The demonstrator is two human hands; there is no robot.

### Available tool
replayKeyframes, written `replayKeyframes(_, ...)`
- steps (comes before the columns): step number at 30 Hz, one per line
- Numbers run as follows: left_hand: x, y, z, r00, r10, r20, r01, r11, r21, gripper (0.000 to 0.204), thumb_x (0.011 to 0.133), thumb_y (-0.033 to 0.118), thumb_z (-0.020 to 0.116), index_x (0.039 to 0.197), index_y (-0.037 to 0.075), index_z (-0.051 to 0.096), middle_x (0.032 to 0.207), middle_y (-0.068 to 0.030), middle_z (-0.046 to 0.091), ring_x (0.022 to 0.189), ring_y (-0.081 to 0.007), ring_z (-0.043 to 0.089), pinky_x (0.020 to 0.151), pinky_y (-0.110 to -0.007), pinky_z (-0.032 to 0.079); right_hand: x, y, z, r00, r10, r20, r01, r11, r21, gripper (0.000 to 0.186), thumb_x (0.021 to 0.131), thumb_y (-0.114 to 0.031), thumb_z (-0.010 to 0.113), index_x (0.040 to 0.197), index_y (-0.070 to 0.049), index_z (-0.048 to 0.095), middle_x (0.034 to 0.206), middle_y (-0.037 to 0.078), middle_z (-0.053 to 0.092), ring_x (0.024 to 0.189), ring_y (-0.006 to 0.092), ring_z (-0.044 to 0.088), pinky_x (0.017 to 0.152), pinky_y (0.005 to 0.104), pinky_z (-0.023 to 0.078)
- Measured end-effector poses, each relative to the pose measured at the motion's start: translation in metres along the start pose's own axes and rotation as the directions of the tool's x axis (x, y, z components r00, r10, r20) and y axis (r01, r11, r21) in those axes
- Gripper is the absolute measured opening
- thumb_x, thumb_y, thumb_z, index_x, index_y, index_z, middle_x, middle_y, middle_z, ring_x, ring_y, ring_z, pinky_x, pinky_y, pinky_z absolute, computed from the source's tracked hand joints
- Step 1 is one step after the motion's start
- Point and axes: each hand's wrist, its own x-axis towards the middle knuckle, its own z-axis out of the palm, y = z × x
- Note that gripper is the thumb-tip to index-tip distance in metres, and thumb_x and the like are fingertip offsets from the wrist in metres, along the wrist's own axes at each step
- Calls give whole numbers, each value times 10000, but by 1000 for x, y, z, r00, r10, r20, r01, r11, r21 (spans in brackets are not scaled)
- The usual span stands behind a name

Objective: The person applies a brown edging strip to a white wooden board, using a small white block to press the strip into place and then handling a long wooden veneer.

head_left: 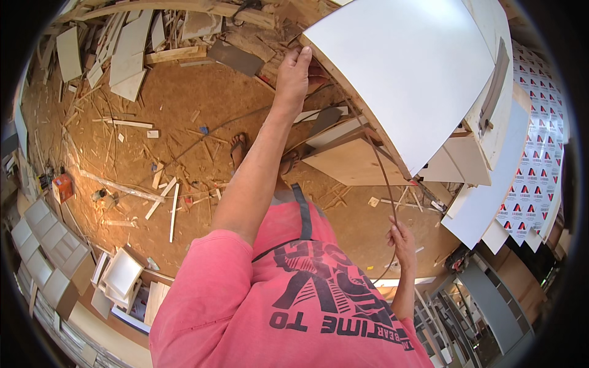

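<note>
Edge strip going onto white panel [405,73], far right.
Left hand [293,76] pinches the thin dark strip [385,178] against the panel edge; right hand [402,240] closed on its slack, nearer. Light, floppy, likely kinks; hold close to the edge.

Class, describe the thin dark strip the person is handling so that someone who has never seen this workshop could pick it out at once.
Start at the big white board tilted over the sawdust-covered floor. Along its near edge, the left hand presses at the corner, and from there a thin dark strip curves down to the right hand. Unlike the pale, stiff offcuts around it, it is dark, narrow and bends freely.
</note>
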Motion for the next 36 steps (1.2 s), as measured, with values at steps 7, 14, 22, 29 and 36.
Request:
replayKeyframes(7, 6, -1, -7, 998, -5, 63, 13, 993, -116, 352, 990, 333, 392, 1127, 40, 529, 965, -84, 629, 823, -185, 613, 710, -346, 542, 1, -1, 2, 1000, -4, 2, 4, 1000, 19, 321, 971, -185, 497, 1262, -67, 565, 715, -9, 533, 588, 55, 478, 542, 200, 396)
replayKeyframes(14, 7, -1, 1, 999, -31, -32, 23, 977, -210, 317, 990, 320, 404, 1131, 62, 525, 961, -66, 619, 830, -177, 598, 694, -336, 522, 0, -10, 2, 1000, 0, -2, 0, 1000, -25, 327, 966, -192, 508, 1264, -73, 570, 712, -9, 537, 603, 52, 475, 549, 204, 390)
replayKeyframes(22, -11, 8, 16, 991, -88, -103, 77, 992, -101, 297, 994, 297, 403, 1055, 37, 532, 895, -69, 630, 752, -158, 618, 664, -319, 544, -2, -7, 1, 1000, 16, -6, -16, 1000, 27, 328, 963, -189, 517, 1263, -66, 570, 712, -11, 535, 604, 51, 471, 547, 199, 386)
replayKeyframes(29, -23, 8, 17, 998, -47, -37, 50, 995, 92, 235, 976, 219, 461, 1027, 10, 557, 876, -66, 625, 748, -139, 620, 670, -288, 567, -2, -2, -1, 1000, -8, -20, 9, 999, 52, 334, 965, -192, 513, 1268, -60, 563, 725, -11, 537, 614, 51, 474, 555, 198, 390)
replayKeyframes(36, -22, 8, 17, 996, -61, -61, 65, 996, 64, 262, 983, 241, 455, 994, 7, 571, 854, -75, 642, 738, -147, 632, 650, -290, 563, 5, -1, -8, 999, -26, -23, 26, 1000, -10, 332, 967, -188, 498, 1268, -65, 562, 727, -4, 552, 612, 50, 481, 554, 196, 396)
